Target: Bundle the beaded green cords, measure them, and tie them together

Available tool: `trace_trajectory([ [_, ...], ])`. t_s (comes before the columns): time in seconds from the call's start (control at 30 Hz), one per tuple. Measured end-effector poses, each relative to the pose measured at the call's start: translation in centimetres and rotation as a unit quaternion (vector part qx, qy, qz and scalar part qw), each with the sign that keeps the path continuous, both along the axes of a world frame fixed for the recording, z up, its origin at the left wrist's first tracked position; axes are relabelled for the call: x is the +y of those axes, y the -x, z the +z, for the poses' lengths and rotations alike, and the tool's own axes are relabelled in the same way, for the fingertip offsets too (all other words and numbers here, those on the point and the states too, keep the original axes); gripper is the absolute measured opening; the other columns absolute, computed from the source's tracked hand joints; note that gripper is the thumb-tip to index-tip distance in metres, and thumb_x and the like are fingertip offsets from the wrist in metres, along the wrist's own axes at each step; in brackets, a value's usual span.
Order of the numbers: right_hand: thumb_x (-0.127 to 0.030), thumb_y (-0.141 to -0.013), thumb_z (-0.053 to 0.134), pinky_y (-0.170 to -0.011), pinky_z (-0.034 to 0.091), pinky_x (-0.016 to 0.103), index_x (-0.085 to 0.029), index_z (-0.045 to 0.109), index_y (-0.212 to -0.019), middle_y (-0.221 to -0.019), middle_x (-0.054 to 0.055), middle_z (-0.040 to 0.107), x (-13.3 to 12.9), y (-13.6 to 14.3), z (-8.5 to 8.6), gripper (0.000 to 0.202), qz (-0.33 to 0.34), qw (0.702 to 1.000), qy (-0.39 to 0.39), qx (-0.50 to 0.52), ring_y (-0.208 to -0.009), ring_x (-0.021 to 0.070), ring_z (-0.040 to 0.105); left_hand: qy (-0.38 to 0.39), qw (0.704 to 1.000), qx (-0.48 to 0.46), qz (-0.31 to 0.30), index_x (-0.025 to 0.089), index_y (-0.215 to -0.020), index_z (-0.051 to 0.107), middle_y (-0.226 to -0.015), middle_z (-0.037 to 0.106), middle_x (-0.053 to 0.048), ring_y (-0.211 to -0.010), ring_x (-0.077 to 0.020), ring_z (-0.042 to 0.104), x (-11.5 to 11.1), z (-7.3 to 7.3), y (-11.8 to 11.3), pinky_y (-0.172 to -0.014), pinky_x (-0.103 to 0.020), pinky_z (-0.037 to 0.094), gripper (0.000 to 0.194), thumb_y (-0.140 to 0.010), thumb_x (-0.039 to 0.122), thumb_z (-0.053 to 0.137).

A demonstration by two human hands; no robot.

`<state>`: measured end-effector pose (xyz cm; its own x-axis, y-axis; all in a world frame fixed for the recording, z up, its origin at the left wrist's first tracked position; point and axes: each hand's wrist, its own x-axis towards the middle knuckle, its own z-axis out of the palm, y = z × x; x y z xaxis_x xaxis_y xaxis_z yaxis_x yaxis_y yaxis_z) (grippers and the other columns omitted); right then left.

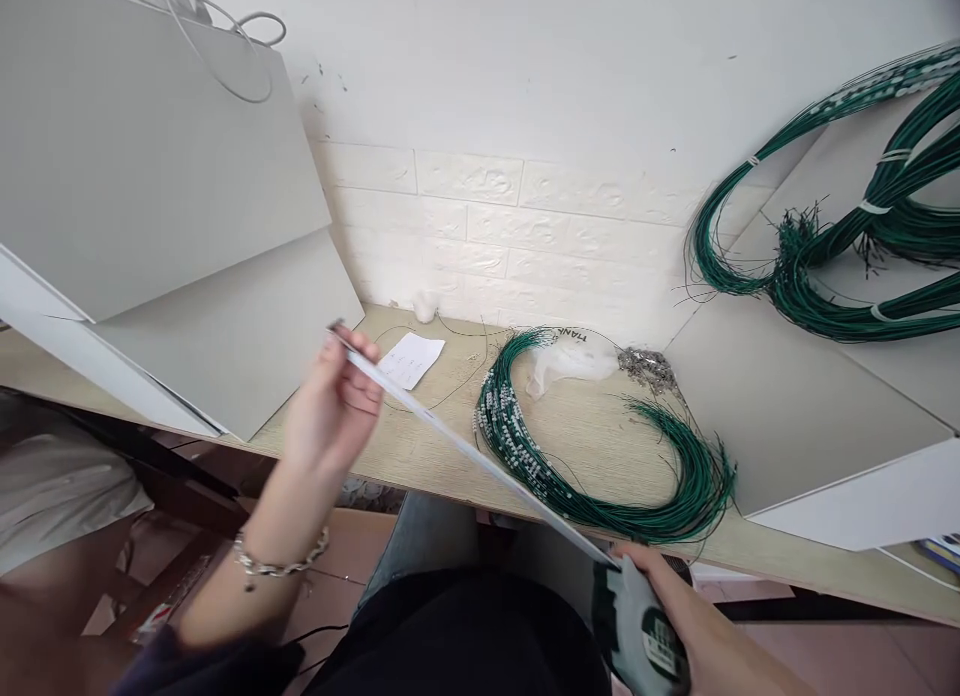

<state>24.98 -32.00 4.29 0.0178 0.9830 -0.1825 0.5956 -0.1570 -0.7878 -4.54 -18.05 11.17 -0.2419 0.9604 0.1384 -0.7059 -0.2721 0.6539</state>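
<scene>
Tape measure: case at five o'clock, my right hand wrapped round it. Blade runs out to nine o'clock, its end pinched in my left hand. Judged step: holding the blade extended before the green wire bundle on the tabletop; next move calls for steady tension. Writing: case label too small to read; paper, nine o'clock, illegible; plastic bag, two o'clock, inverted capitals near it, perhaps "MANK".
</scene>
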Motion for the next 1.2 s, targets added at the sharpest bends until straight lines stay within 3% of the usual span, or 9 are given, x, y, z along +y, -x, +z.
trace_trajectory([
  [0.07, -0.028, -0.044, 0.066, -0.082, 0.040, 0.033, -0.024, 0.047, -0.111, -0.107, 0.010, 0.053, 1.3, 1.4, 1.3, 0.070, 0.050, 0.998, -0.008, -0.038, -0.096, 0.0245, 0.050, -0.002, 0.997, 0.031, -0.064, 0.019, -0.069, 0.062, -0.069, 0.064, 0.003, -0.064, -0.0079, 0.060, -0.7, -1.8, -2.6, -0.049, -0.013, 0.047, 0.007, -0.069, 0.026, 0.063],
  [0.2, -0.036, -0.056, 0.061, -0.085, 0.041, 0.035, -0.025, 0.034, -0.123, -0.119, 0.008, 0.046, 3.5, 4.4, 3.0, 0.073, 0.075, 0.991, -0.063, -0.088, -0.106, 0.0240, 0.047, 0.056, 0.971, 0.129, -0.193, 0.015, -0.065, 0.068, -0.072, 0.066, -0.005, -0.067, -0.0134, 0.060, -2.0, -4.8, -6.4, -0.061, -0.021, 0.049, 0.017, -0.060, 0.031, 0.070],
  [0.33, -0.042, -0.059, 0.060, -0.085, 0.042, 0.035, -0.022, 0.033, -0.124, -0.122, 0.008, 0.043, 5.0, 6.9, 3.3, 0.073, 0.095, 0.983, -0.122, -0.096, -0.110, 0.0249, 0.045, 0.095, 0.964, 0.131, -0.210, 0.016, -0.070, 0.070, -0.080, 0.067, -0.007, -0.079, -0.0172, 0.060, -2.3, -6.2, -8.0, -0.073, -0.026, 0.047, 0.018, -0.061, 0.031, 0.068],
  [0.47, -0.042, -0.061, 0.060, -0.082, 0.044, 0.033, -0.022, 0.034, -0.121, -0.119, 0.007, 0.045, 5.6, 8.0, 3.0, 0.068, 0.106, 0.977, -0.156, -0.098, -0.106, 0.0233, 0.047, 0.096, 0.957, 0.145, -0.234, 0.016, -0.070, 0.070, -0.085, 0.067, -0.007, -0.094, -0.0213, 0.057, -2.1, -6.8, -7.8, -0.089, -0.032, 0.039, 0.016, -0.060, 0.029, 0.069],
  [0.67, -0.039, -0.061, 0.061, -0.081, 0.044, 0.033, -0.020, 0.035, -0.119, -0.112, 0.007, 0.048, 6.0, 8.9, 2.3, 0.066, 0.118, 0.969, -0.198, -0.093, -0.100, 0.0218, 0.049, 0.110, 0.935, 0.154, -0.299, 0.017, -0.084, 0.069, -0.109, 0.059, -0.008, -0.115, -0.0258, 0.042, -2.6, -6.9, -6.8, -0.097, -0.037, 0.031, 0.023, -0.066, 0.030, 0.065],
  [0.8, -0.036, -0.060, 0.061, -0.080, 0.044, 0.034, -0.020, 0.035, -0.117, -0.109, 0.008, 0.048, 6.1, 9.4, 1.8, 0.064, 0.110, 0.966, -0.216, -0.092, -0.098, 0.0221, 0.049, 0.123, 0.933, 0.178, -0.286, 0.016, -0.087, 0.068, -0.122, 0.049, -0.008, -0.122, -0.0252, 0.032, -2.9, -6.7, -6.4, -0.100, -0.034, 0.028, 0.024, -0.067, 0.029, 0.064],
  [0.97, -0.035, -0.059, 0.062, -0.078, 0.044, 0.033, -0.020, 0.036, -0.114, -0.104, 0.007, 0.050, 5.5, 9.8, 1.7, 0.063, 0.123, 0.962, -0.233, -0.070, -0.093, 0.0210, 0.050, 0.161, 0.943, 0.138, -0.257, 0.024, -0.104, 0.060, -0.125, 0.047, -0.003, -0.121, -0.0222, 0.034, -2.6, -7.0, -6.2, -0.098, -0.031, 0.030, 0.041, -0.064, 0.025, 0.068],
  [1.1, -0.038, -0.058, 0.064, -0.079, 0.044, 0.033, -0.018, 0.037, -0.113, -0.104, 0.008, 0.050, 5.9, 10.6, 1.8, 0.065, 0.122, 0.960, -0.246, -0.050, -0.094, 0.0223, 0.050, 0.155, 0.953, 0.087, -0.246, 0.022, -0.111, 0.056, -0.122, 0.049, -0.007, -0.111, -0.0239, 0.044, -2.7, -7.3, -5.9, -0.093, -0.035, 0.035, 0.044, -0.073, 0.043, 0.055],
  [1.2, -0.049, -0.060, 0.063, -0.082, 0.042, 0.038, -0.016, 0.033, -0.121, -0.111, 0.012, 0.048, 8.0, 11.7, 1.5, 0.075, 0.087, 0.965, -0.240, -0.055, -0.101, 0.0261, 0.047, 0.131, 0.959, 0.047, -0.248, 0.019, -0.111, 0.055, -0.116, 0.053, -0.010, -0.105, -0.0254, 0.048, -3.2, -7.4, -5.5, -0.088, -0.036, 0.040, 0.057, -0.070, 0.057, 0.049],
])
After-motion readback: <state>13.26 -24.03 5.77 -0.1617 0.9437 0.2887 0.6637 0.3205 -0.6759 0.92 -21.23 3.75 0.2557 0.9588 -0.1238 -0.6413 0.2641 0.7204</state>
